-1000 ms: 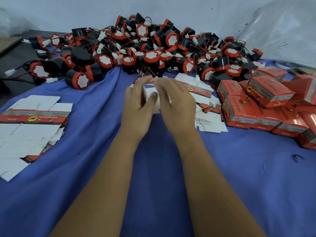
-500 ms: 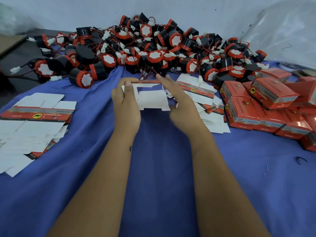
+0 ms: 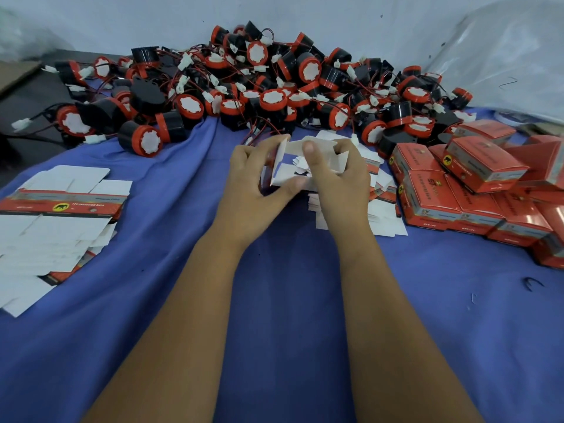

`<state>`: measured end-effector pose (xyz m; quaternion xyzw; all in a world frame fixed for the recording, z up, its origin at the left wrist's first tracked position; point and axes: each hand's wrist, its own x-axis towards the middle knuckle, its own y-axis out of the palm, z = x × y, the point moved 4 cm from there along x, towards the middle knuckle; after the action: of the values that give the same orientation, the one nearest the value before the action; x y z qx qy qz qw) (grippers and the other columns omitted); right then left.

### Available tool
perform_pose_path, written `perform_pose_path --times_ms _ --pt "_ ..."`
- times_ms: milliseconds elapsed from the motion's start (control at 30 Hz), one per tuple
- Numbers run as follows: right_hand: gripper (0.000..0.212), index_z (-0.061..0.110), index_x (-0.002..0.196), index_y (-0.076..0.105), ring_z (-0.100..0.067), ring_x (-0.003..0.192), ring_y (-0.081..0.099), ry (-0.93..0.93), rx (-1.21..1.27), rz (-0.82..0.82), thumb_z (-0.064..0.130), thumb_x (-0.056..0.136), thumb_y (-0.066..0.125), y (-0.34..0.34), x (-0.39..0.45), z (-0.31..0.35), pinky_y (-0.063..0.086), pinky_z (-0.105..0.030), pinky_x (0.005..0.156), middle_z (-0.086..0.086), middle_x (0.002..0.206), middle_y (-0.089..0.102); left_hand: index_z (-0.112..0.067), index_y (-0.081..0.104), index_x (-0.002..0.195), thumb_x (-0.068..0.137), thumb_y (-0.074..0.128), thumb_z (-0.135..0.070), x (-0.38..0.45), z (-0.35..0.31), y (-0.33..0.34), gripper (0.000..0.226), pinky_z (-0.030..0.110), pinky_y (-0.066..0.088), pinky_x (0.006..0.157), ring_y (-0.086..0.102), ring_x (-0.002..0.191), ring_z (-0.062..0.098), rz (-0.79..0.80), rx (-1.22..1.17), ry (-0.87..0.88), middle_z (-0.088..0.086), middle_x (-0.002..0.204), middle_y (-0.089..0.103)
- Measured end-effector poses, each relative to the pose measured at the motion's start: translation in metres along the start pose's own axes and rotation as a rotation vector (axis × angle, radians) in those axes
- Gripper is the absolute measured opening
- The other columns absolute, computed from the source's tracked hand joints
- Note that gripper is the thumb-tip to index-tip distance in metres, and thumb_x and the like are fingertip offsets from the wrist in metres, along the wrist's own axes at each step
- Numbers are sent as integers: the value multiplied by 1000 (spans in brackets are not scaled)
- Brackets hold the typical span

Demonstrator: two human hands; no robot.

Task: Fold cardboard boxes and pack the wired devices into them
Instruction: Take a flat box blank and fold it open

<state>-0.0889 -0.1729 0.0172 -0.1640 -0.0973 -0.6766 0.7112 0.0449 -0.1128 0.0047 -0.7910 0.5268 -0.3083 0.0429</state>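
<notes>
Head view: wired devices [image 3: 259, 87] heaped beyond folded boxes [image 3: 476, 184]

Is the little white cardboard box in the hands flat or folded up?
Partly folded. The white cardboard box has walls standing up, gripped by the left hand and right hand, flaps still loose.

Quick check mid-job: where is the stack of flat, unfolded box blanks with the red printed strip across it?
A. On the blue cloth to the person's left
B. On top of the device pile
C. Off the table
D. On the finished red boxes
A: the flat box blanks lie on the blue cloth at the person's left, apart from the device pile and the finished red boxes.
</notes>
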Motion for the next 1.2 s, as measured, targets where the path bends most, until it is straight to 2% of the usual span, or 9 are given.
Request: perform_pose_path --times_ms 133,300,433,600,700,800,900,1100,1200 --pt "25 29 78 56 1 69 52 -34 31 74 48 83 71 6 -2 7 41 -12 63 20 71 56 -36 38 133 100 40 -48 0 -6 0 36 15 31 104 40 124 3 -13 -76 47 -19 128 42" --pt "28 23 108 66 -16 91 59 30 234 217 36 85 61 12 -1 9 48 -22 72 0 107 69 -40 43 124 108 30 -35 1 -4 -12 21 8 45 82 57 103 -14 -186 -389 -107 -20 118 58" --pt "21 26 99 67 -21 92 59 51 160 138 22 81 56 15 -1 5 54 -37 80 0 101 68 -30 55 126 105 38 -34 6 3 -12 26 21 53 81 63 101 1 -195 -394 -230 -13 112 66" --pt "29 22 107 63 -15 96 60 74 159 211 9 84 51 24 -5 -1 51 -28 78 4 102 66 -64 53 98 89 39 -34 4 1 -5 34 29 53 80 62 93 1 -186 -279 -260 -26 96 67" --pt "30 20 114 61 -8 97 60 50 152 241 4 91 51 30 -5 0 49 -20 77 6 106 66 -51 55 109 89 41 -16 5 1 -6 42 32 51 93 60 106 1 -198 -407 -201 -26 110 65" --pt "26 22 111 61 -7 97 59 79 182 209 7 94 48 31 -6 0 48 -19 78 8 105 66 -37 53 129 101 34 -41 5 0 -4 34 43 46 107 58 124 16 -99 -633 -170 -6 132 63" --pt "24 20 107 61 -11 96 60 116 190 174 5 93 47 29 -5 0 51 -25 79 4 104 66 -32 53 135 100 17 -56 7 3 -3 56 39 44 109 58 125 16 -57 -760 -218 -3 134 63" --pt "25 13 109 63 -16 97 61 130 290 233 26 94 49 32 -9 1 50 -43 92 -2 103 67 -29 55 123 102 39 -11 9 4 0 31 21 49 87 59 105 5 -125 -456 -201 -6 123 63" --pt "49 14 125 61 -16 114 62 173 554 257 45 100 33 32 -7 0 51 -33 98 -3 122 67 -25 54 125 103 37 -10 10 6 0 31 14 49 73 60 93 -2 -186 -448 -238 -8 116 64"
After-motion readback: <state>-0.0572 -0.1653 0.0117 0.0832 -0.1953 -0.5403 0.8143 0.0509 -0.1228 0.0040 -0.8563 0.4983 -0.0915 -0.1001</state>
